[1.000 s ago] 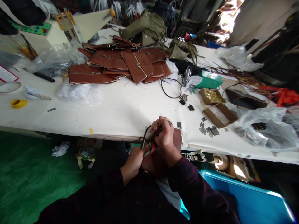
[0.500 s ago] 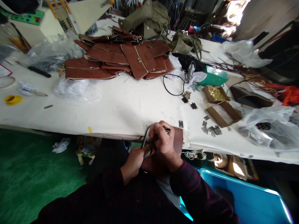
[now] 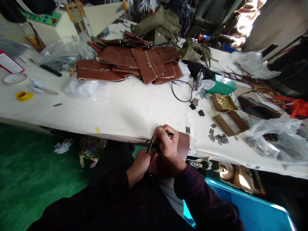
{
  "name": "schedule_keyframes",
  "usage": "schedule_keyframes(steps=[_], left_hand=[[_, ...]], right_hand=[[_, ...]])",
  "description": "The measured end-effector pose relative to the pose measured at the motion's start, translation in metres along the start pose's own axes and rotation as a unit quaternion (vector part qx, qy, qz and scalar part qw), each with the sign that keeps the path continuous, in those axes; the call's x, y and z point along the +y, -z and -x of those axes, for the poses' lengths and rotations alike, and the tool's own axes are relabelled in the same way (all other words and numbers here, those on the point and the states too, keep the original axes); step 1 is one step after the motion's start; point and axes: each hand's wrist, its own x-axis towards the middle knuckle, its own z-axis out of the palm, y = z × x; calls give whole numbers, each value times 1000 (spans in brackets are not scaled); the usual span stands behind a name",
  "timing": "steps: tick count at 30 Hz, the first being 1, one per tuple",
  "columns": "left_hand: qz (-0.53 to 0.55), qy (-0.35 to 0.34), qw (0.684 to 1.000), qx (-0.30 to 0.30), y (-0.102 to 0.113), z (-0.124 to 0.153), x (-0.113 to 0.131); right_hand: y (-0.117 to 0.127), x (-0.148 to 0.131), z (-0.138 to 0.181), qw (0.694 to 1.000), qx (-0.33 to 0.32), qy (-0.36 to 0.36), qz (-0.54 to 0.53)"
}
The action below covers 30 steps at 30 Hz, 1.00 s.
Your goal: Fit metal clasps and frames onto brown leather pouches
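Note:
A brown leather piece [image 3: 184, 143] with a pale ragged edge lies partly on the table's front edge and hangs down towards my lap. My left hand [image 3: 141, 163] is closed on its left side, thumb on top. Over the leather, my right hand [image 3: 166, 141] is curled into a fist around a thin dark tool [image 3: 170, 133]; only its end shows, so its kind is unclear. The fingertips of both hands nearly meet, and the spot between them is hidden. A small metal plate [image 3: 187, 130] lies just beyond the leather.
Brown leather pieces with zippers [image 3: 120, 64] are piled at the back. To the right are loose metal plates [image 3: 218, 138], cardboard boxes [image 3: 234, 130] and a plastic bag [image 3: 284, 141]. A blue bin [image 3: 255, 205] stands below the table at right.
The view has shifted slightly, so table items appear further right. The leather's dark edge and pale inside between my hands have turned and show less. Both hands keep their hold.

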Motion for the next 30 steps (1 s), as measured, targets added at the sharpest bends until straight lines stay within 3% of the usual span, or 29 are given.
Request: schedule_keyframes(steps=[5, 18, 30], left_hand=[[-8, 0, 1000, -3, -2, 3, 4], [-27, -6, 1000, 14, -2, 4, 4], [-48, -16, 999, 12, -1, 3, -4]], right_hand=[[-1, -8, 2, 999, 27, 15, -28], [0, -6, 11, 999, -11, 39, 2], [7, -3, 17, 999, 14, 46, 24]])
